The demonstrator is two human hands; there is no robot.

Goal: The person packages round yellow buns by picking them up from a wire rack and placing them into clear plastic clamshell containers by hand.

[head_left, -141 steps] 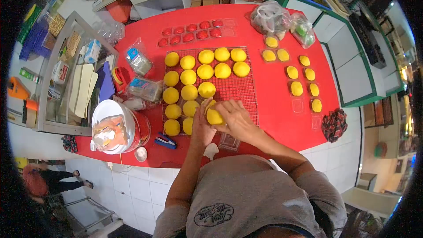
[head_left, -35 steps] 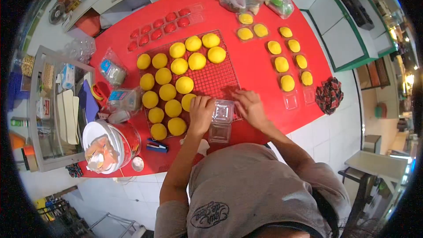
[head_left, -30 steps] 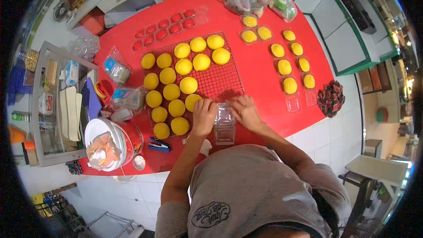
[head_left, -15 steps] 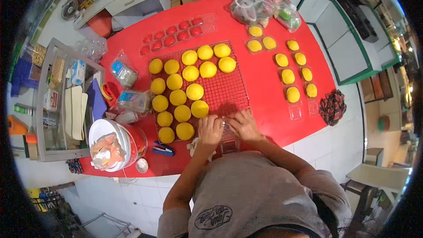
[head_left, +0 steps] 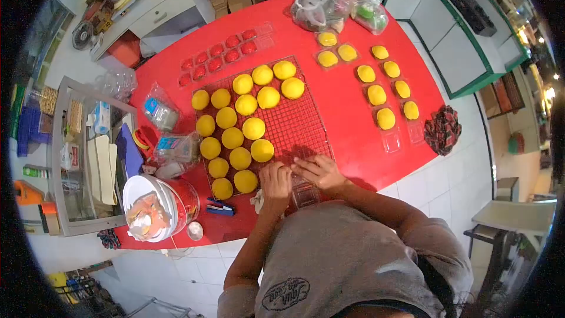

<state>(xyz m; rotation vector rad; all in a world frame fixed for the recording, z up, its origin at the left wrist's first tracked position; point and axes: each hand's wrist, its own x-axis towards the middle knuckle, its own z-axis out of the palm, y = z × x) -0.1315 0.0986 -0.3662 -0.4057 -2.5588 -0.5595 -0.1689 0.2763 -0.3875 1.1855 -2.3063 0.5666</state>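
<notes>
My left hand (head_left: 275,185) and my right hand (head_left: 322,174) meet near the table's front edge, fingertips bent and pinched close together. What lies between the fingers is too small to make out. Just below them is a clear plastic tray (head_left: 305,193) with square hollows. Beyond my hands stands a red-looking wire rack (head_left: 297,126) bearing several round yellow buns (head_left: 262,150). A white cloth-like scrap (head_left: 257,201) lies partly hidden beside my left wrist.
Wrapped yellow pieces (head_left: 376,95) sit in clear trays at right, red ones (head_left: 216,49) at the back. Bulging plastic bags (head_left: 321,7) stand farther off. On the left are a white-lidded bucket (head_left: 170,203), a blue stapler (head_left: 220,207) and a glass-sided cabinet (head_left: 88,218).
The whole view has shifted and turned slightly. My hands remain close together at the rack's front corner, with the fingers a little changed in position.
</notes>
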